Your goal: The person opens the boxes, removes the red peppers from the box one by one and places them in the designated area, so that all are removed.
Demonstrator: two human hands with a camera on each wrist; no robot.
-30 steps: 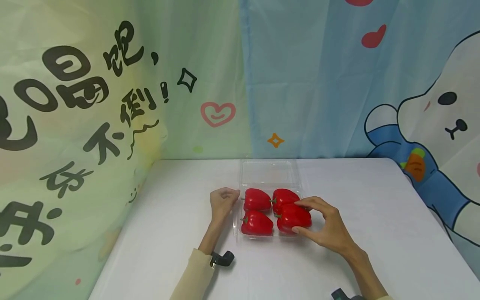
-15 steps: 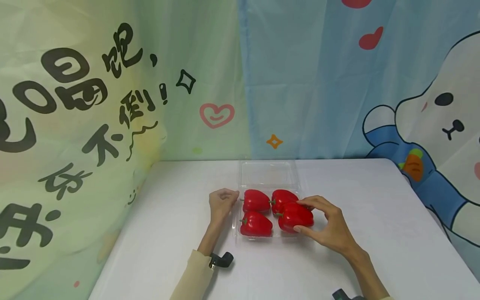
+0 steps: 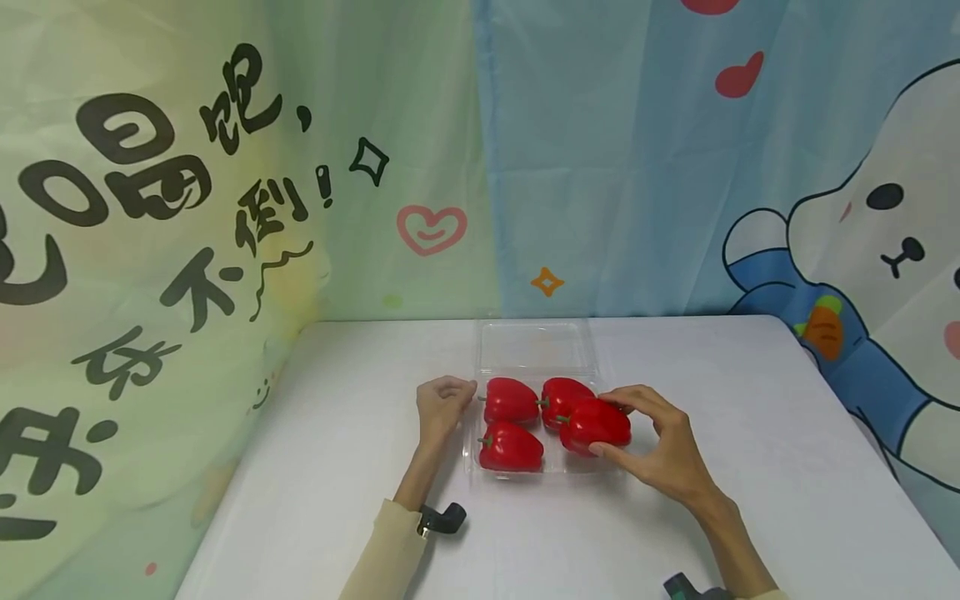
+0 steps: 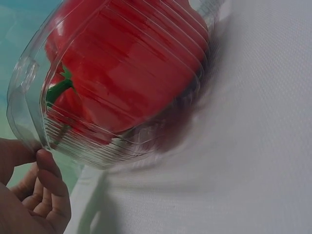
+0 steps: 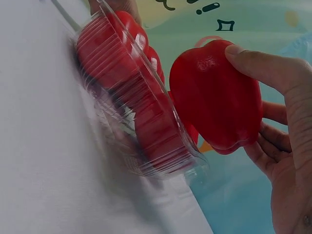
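Red pepper (image 3: pixel 596 427) aloft at right of clear container (image 5: pixel 163 163)

Found grasped between thumb and fingers of the right hand (image 3: pixel 666 457), above the container's rim. Note three other peppers (image 3: pixel 512 450) seated inside, and left hand (image 3: pixel 441 410) pinching the left rim. Keep that rim steady; clear it and neighbouring peppers without contact.

Green-and-blue fabric curtain (image 3: pixel 558 167) hangs behind flat white table (image 3: pixel 750 450); black printed lettering (image 3: pixel 198 300) at left; white-and-blue cartoon animal (image 3: pixel 862 250) at right
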